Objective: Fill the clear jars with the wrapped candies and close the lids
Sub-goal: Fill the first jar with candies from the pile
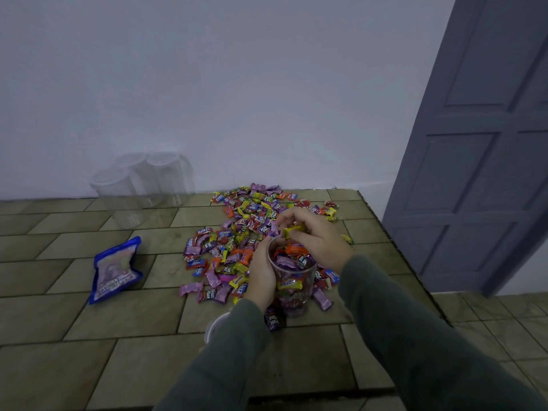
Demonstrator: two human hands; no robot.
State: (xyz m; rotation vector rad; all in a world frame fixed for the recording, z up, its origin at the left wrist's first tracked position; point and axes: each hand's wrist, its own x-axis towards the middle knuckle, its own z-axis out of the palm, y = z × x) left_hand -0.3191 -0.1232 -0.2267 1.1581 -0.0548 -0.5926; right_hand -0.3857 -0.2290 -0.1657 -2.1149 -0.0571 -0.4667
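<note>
A clear jar [292, 287] stands on the tiled surface, filled nearly to the rim with wrapped candies. My left hand [261, 272] grips its left side. My right hand [314, 237] hovers over the jar's mouth with its fingers curled round a few candies, a yellow one [294, 231] showing. A wide heap of loose candies [237, 232] in purple, yellow, orange and red wrappers spreads behind and around the jar. Three clear lidded jars [139, 185] stand with nothing in them at the back left against the wall. A pale lid [214, 324] peeks out from under my left sleeve.
A flattened blue candy bag [115, 269] lies to the left of the heap. The tiled platform [89, 321] ends at an edge on the right, with lower floor tiles beyond. A grey panelled door [480, 143] stands at the right. A white wall runs behind.
</note>
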